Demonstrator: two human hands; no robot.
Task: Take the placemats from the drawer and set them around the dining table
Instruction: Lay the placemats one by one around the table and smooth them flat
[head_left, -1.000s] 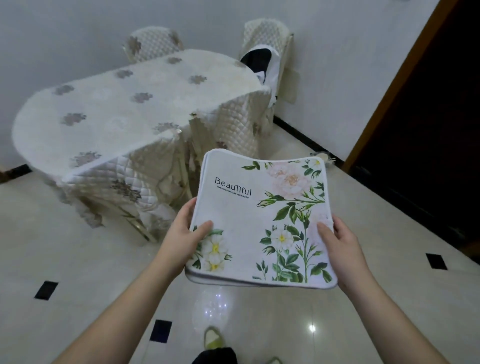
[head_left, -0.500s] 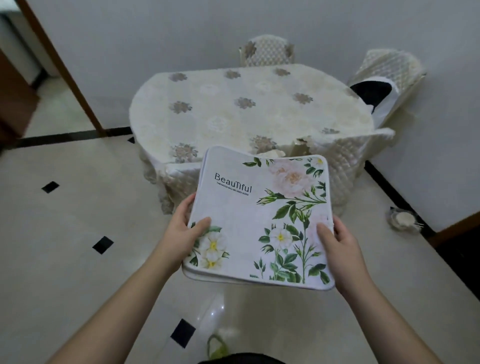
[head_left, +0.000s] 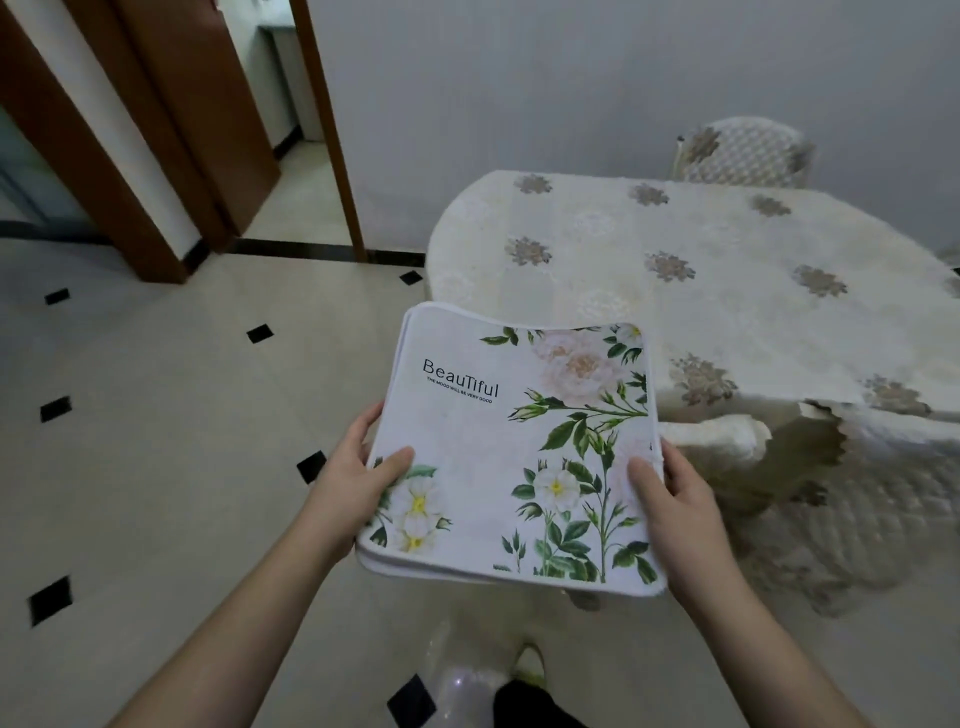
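top mat reads "beautiful", below it "the mood will be very good". placemats (head_left: 514, 457): white stack, green leaves, pale flowers. left hand (head_left: 353, 467) and right hand (head_left: 675, 499) grip stack's side edges, thumbs on top; table (head_left: 675, 291) beyond hands, to right.

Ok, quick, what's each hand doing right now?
Left hand: grips the placemat stack at its left edge.
Right hand: grips the stack's right edge.

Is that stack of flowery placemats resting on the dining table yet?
Apart. The head view shows the stack of placemats held up by the left hand and right hand, short of the dining table.
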